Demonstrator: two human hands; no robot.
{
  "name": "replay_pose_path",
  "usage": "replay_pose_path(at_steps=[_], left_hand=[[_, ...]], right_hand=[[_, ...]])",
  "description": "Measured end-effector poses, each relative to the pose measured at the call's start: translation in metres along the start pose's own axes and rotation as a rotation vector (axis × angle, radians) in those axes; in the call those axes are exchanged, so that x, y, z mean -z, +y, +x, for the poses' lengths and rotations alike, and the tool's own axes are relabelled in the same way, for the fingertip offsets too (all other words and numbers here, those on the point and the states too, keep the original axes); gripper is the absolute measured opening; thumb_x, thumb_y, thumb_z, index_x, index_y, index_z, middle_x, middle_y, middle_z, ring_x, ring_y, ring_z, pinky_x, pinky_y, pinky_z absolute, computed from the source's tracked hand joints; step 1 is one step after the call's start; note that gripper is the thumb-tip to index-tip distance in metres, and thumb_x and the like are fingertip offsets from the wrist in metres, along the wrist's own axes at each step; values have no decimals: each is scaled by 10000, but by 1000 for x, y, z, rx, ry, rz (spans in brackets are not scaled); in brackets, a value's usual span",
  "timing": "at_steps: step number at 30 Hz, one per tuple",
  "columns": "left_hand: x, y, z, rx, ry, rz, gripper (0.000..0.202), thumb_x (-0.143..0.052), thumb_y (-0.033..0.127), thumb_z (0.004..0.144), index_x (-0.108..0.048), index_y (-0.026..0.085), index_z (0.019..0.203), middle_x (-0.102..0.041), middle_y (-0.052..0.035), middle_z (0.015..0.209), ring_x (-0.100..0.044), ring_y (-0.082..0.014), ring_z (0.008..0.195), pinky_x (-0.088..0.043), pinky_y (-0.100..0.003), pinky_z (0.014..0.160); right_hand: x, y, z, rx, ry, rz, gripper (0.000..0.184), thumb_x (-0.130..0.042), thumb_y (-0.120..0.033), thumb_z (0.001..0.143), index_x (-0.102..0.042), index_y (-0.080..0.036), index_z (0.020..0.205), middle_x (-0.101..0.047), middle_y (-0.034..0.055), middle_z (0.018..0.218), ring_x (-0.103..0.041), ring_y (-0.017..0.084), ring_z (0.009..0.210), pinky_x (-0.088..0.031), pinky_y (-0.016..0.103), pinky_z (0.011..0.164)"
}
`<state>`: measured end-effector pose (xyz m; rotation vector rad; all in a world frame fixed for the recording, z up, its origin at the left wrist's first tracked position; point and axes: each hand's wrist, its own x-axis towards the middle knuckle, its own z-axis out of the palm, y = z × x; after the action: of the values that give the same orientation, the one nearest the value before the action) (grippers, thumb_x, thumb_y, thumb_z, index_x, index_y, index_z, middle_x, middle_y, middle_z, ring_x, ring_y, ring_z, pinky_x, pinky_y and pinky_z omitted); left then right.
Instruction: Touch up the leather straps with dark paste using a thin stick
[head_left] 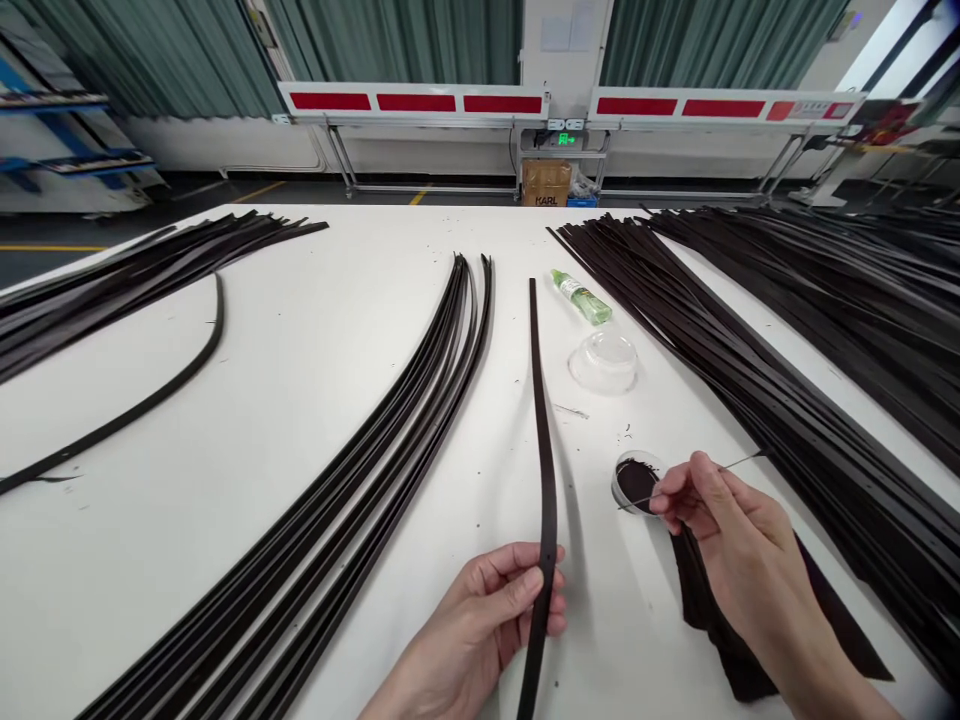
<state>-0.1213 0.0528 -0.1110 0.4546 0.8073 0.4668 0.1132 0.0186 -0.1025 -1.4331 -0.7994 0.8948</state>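
My left hand pinches a long dark leather strap on its edge; the strap runs from the near table edge away from me. My right hand holds a thin metal tool in closed fingers, its tip reaching into a small round dish of dark paste. Under my right forearm lies a dark cloth.
A curved bundle of dark straps lies left of the held strap. Big piles of straps fill the right side, and more lie at the far left. A clear lid and a small green bottle sit on the white table.
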Motion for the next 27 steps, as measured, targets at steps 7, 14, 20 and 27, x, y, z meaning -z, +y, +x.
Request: replay_pose_path(at_steps=[7,14,20,27], left_hand=[[0,-2,1,-21,-34,-23,245,-719,243,834,-710,123,1047,-640,-69,917,-604,-130,774,-479,-270,816],[7,-6,1,-6,13,6,275,-715,264,840,-696,148,1089,-662,-73,967,-614,-144,809,-485,-284,839],[8,-5,3,3,15,13,269,-709,271,846,-692,156,1089,-675,-65,956,-614,-142,812,-481,-286,849],[4,-1,3,21,36,41,270,-710,285,847,-684,164,1087,-677,-59,958,-617,-145,815,-478,-295,848]], right_hand=[[0,-1,-2,236,87,-331,355,-474,-460,968,-665,-209,805,-661,59,799,-586,167,702,-490,296,646],[17,1,24,634,-60,-817,297,-433,-307,1003,-584,-213,766,-614,33,740,-556,168,743,-454,322,675],[16,14,27,672,-80,-853,252,-462,-250,992,-574,-207,770,-621,29,720,-546,172,748,-452,317,658],[17,14,27,641,-72,-818,252,-473,-288,987,-597,-215,781,-623,30,733,-564,175,752,-469,320,664]])
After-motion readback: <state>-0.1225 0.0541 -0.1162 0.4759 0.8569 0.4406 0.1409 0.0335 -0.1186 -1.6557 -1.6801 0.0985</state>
